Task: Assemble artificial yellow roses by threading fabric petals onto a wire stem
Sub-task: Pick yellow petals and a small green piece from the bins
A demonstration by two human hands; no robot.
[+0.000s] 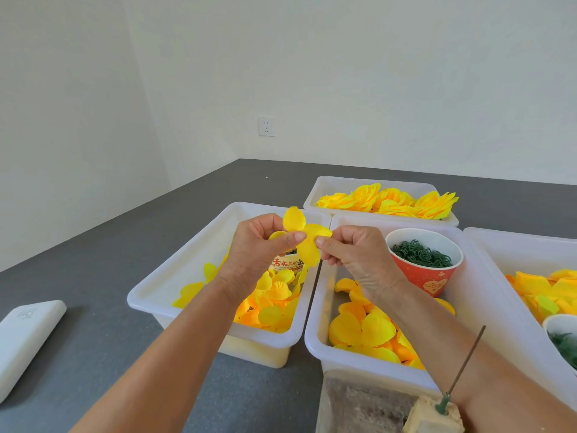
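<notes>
Head view: left hand [254, 245] and right hand [352, 254] both pinched yellow petal piece [307, 242]. Best separate layers gently, find centre hole, then thread onto wire stem [463, 367].

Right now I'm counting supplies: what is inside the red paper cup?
The red paper cup holds a heap of dark green rings. Anything beneath that heap is covered.

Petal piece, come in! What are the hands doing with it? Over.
Left hand and right hand both pinching the petal piece. Wire stem standing bare, unthreaded. Nothing in the way.
</notes>
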